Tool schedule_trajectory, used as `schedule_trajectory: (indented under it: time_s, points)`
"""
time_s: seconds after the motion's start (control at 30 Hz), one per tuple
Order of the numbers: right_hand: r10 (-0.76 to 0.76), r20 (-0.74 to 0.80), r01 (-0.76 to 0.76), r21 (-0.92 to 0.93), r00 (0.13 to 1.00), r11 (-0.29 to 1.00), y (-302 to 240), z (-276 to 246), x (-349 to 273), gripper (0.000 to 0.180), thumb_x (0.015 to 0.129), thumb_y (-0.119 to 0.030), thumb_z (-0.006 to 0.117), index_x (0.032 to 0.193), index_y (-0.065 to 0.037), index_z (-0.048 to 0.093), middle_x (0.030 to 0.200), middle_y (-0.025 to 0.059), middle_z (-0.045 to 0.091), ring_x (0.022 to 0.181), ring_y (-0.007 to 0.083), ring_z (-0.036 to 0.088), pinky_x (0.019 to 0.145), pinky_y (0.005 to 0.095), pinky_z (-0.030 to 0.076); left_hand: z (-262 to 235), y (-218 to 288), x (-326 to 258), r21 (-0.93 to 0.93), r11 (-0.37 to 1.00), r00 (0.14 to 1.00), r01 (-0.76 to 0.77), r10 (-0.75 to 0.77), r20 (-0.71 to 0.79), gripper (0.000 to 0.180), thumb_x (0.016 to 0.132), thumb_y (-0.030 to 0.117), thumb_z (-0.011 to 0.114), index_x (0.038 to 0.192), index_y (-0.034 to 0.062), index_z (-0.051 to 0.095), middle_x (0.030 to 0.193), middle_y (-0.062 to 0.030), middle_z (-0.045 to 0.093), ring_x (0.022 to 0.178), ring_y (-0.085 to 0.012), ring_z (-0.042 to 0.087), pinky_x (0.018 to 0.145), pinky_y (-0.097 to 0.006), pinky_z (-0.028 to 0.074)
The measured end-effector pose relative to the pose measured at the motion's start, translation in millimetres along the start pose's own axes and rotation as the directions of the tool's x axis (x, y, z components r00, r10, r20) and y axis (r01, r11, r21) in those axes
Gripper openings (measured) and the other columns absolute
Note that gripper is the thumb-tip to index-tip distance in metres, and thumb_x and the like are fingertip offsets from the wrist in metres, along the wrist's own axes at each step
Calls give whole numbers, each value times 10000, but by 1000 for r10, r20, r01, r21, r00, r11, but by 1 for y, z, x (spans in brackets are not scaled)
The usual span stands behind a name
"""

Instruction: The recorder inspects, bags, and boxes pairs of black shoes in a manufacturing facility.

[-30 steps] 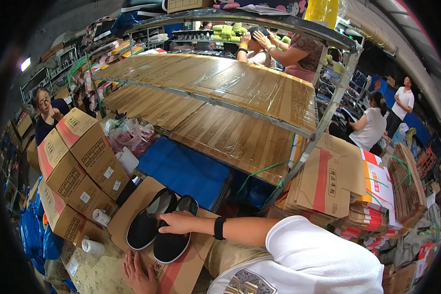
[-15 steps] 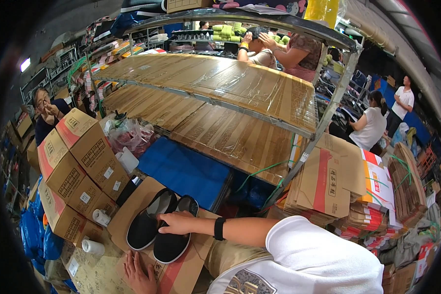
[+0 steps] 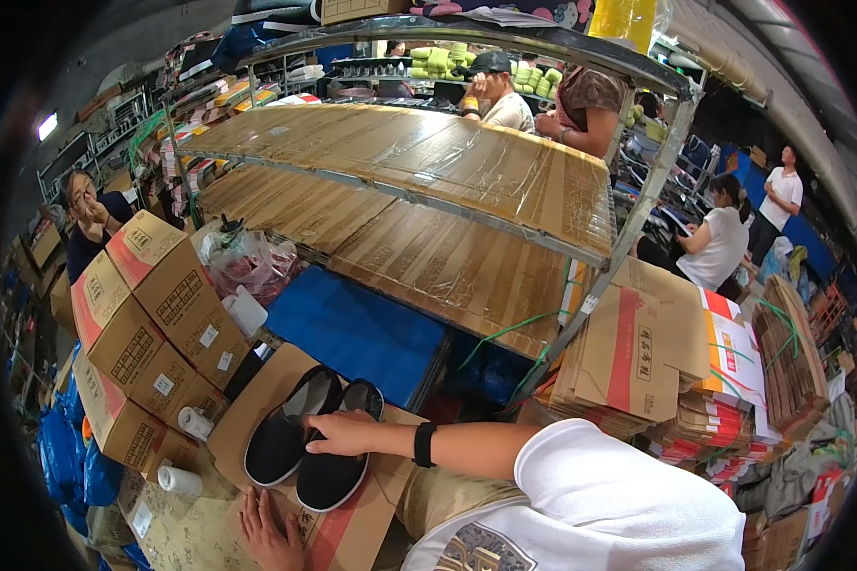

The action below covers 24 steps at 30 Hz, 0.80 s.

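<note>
Two black slip-on shoes with white sole edges, the left one [image 3: 272,451] and the right one [image 3: 329,483], lie side by side on a flattened brown cardboard carton [image 3: 379,495]. My right hand [image 3: 345,434] comes in from the right and grips where the shoes meet, near their openings. Its fingers are bent over the inner edges, and the fingertips are partly hidden. Below the shoe toes, my left hand [image 3: 269,533] rests on the carton's near left edge. Its fingers are stretched out and it holds nothing.
Closed shoe cartons [image 3: 162,314] are stacked at left, beside white rolls [image 3: 180,479]. A metal rack [image 3: 628,228] with cardboard-covered shelves stands ahead, past a blue sheet [image 3: 357,328]. Flat cartons [image 3: 628,357] pile up at right. Several people are farther back.
My hands and the shoes stay almost still. In the background, a person behind the rack has raised their head, and the person beside them has lowered their arms.
</note>
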State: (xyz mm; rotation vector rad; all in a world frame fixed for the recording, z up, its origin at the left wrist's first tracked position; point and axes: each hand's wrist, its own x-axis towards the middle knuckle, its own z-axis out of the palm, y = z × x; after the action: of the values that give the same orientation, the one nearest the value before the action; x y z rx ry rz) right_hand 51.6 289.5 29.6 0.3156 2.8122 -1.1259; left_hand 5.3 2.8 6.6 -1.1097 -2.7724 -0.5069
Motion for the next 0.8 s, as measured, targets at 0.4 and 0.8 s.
schedule_trajectory:
  time_s: [0.4,0.8]
  points:
    - [3,-5,-3,-15,1000,1000,1,2,0,526,924,-473,568,1338,-156,501,1090,181,699,1069,377,656,880,513,500,1,-2,-1,-3,1000,1000,-13,13,-9,606,832,228,619,1399,63,482,1487,-164,440,1401,-354,370,1168,-492,232]
    - [10,17,-10,10,1000,1000,-4,-3,-3,516,919,-444,579,1315,-122,506,1176,189,669,1127,374,623,905,512,493,2,-2,0,3,1000,1000,-9,9,-16,581,857,253,606,1393,58,493,1478,-179,446,1387,-371,384,1155,-495,255]
